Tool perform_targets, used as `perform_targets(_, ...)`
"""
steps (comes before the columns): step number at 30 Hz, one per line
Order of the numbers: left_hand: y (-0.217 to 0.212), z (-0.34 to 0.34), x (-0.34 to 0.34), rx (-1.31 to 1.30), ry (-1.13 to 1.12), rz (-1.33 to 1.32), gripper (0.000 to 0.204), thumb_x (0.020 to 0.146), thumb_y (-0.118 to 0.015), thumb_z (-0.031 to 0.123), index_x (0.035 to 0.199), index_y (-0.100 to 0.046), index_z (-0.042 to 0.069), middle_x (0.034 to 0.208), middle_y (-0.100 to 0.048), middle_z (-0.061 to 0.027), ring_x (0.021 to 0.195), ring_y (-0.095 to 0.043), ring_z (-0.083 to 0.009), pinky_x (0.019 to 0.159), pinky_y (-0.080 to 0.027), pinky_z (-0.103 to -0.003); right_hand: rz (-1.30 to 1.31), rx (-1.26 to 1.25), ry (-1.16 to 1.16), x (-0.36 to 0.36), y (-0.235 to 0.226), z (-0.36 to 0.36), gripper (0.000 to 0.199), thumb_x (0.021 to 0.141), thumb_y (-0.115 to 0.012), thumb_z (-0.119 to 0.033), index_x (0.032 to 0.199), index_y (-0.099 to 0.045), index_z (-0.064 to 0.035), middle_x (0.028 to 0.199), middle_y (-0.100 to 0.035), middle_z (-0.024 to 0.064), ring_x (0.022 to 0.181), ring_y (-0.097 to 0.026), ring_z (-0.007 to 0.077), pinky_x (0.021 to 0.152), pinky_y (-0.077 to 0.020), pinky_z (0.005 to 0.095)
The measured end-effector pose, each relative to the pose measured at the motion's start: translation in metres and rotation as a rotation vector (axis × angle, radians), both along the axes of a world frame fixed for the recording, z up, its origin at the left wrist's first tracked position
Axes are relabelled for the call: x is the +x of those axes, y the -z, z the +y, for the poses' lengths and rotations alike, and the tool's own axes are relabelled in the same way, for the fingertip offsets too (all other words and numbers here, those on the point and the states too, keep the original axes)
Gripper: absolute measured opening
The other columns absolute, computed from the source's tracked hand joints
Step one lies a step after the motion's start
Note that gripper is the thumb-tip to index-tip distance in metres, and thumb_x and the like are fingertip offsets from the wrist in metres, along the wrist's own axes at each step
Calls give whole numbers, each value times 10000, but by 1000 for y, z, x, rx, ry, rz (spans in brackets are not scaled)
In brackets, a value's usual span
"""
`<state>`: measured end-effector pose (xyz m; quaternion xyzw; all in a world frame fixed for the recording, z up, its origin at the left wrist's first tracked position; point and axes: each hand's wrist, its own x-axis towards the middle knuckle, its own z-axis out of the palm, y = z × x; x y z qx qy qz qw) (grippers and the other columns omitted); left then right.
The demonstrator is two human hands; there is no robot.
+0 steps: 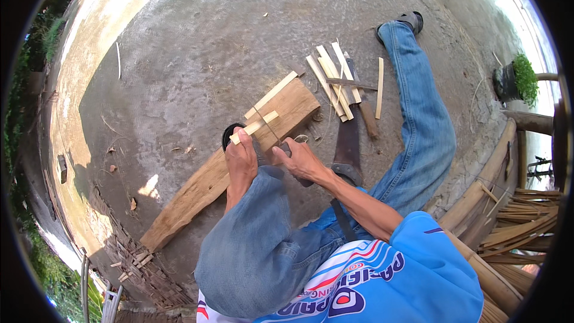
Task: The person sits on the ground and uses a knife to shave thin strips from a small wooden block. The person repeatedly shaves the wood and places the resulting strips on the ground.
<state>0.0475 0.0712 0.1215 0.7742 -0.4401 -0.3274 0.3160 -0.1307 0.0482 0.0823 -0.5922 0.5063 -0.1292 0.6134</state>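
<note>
A long brown wooden plank [191, 194] lies on the concrete ground in front of me. My left hand [241, 157] grips a short pale bamboo strip [256, 127] and holds it on the plank. My right hand [303, 160] is closed on a dark knife handle; the thin blade [267, 121] crosses the strip. A second pale strip [272, 94] lies along the plank's far edge. My bent left knee in blue jeans hides the near part of both forearms.
A pile of split bamboo strips [333, 81] and a hand saw [348, 143] lie right of the plank. My right leg [418, 119] stretches out beyond them. Bamboo bundles [526, 221] and a potted plant [517, 78] stand at right; woven matting [137, 263] lower left.
</note>
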Motion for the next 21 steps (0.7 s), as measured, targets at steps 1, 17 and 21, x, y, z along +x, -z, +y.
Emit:
perform_targets(1, 5, 0, -1, -47, -4, -5, 508, 1121, -296, 388, 924, -551, -5, 717, -557, -206, 689, -562, -395, 667, -438, -487, -19, -134, -32, 2, -10, 5, 413, 1001, -646, -352, 1111, -610, 45, 754, -694, 222, 666, -695, 347, 644, -535, 433)
perform_targets(17, -2, 6, 0, -47, -44, 97, 540, 1130, -268, 418, 871, -515, 15, 636, -500, -83, 564, -486, -189, 554, -403, -391, 8, -161, -5, 0, 12, 25, 385, 986, -667, -346, 1000, -586, 30, 751, -659, 297, 744, -684, 470, 671, -515, 509)
perform_targets(21, 10, -2, 3, -104, -60, 74, 592, 1115, -282, 492, 832, -527, 33, 581, -484, -48, 529, -485, -156, 520, -396, -344, 60, -179, 41, -7, 34, 14, 393, 984, -670, -344, 1079, -587, 28, 765, -669, 280, 715, -691, 439, 658, -517, 485)
